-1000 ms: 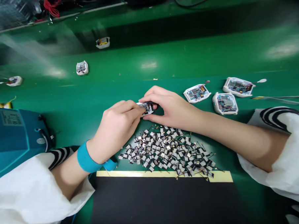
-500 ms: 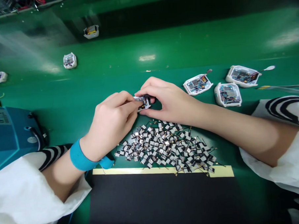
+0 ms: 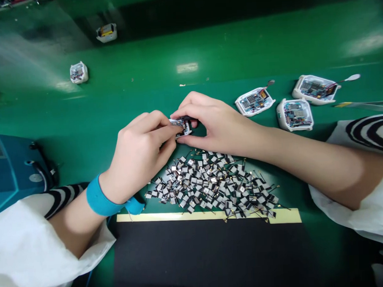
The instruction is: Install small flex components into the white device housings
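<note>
Between my two hands is a small white watch case with an exposed circuit board, its left part covered by fingers. My right hand grips it from the right, thumb at the near edge and fingers at the far edge. My left hand, with a teal wrist strap, is closed at the left side, a fingertip pressed on the board. Whether a tiny part is under that fingertip is hidden. Just below lies a heap of small grey square parts with black leads.
Three open white watch cases with boards lie to the right, two trailing wired discs. More cases sit at the far left. A blue box stands at left. A black mat with a yellow strip lies in front.
The camera view has shifted slightly, so the surroundings sit a little higher. Both hands stay on the watch case, which shows slightly more of its board now.
</note>
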Demonstrator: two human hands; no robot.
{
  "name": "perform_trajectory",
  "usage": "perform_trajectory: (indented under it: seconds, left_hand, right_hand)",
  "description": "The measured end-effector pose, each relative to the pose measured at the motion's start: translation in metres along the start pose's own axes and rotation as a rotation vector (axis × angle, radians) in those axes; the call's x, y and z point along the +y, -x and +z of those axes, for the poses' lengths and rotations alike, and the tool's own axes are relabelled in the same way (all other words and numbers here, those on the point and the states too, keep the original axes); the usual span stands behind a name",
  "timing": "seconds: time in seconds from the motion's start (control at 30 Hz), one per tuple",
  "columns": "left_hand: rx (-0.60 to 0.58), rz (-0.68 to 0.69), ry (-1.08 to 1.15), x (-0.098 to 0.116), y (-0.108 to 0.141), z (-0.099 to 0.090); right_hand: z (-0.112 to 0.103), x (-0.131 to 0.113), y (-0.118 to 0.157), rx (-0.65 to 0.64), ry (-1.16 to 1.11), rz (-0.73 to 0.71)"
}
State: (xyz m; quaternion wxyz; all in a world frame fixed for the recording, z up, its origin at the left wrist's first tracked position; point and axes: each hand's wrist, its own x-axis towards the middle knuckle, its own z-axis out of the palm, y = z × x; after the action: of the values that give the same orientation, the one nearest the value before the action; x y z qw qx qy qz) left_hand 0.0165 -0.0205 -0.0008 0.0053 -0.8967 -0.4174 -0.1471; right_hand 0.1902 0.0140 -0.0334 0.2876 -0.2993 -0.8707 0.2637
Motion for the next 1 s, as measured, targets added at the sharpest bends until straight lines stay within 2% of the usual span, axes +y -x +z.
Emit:
perform_trajectory:
  seconds: [0.43,0.63,0.9,1.0]
  left_hand:
    - [0.038,0.016,0.015,-0.0024,0.0001,0.0012]
    - [0.02,-0.001,0.023,-0.0013,-0.0004,0.0005]
    - [0.033,0.014,0.015,-0.0021,0.0001,0.0016]
    - [0.017,-0.003,0.009,-0.0018,0.0002,0.0013]
  right_hand:
    - [-0.0001,0.0012,0.0009,-0.011,0.02,-0.011]
    - [-0.0008,0.001,0.0013,-0.044,0.034,0.009]
    - [-0.0016,0.0004,0.0013,-0.023,0.017,-0.002]
    - [-0.0054,-0.003,0.0008,0.046,-0.001,0.036]
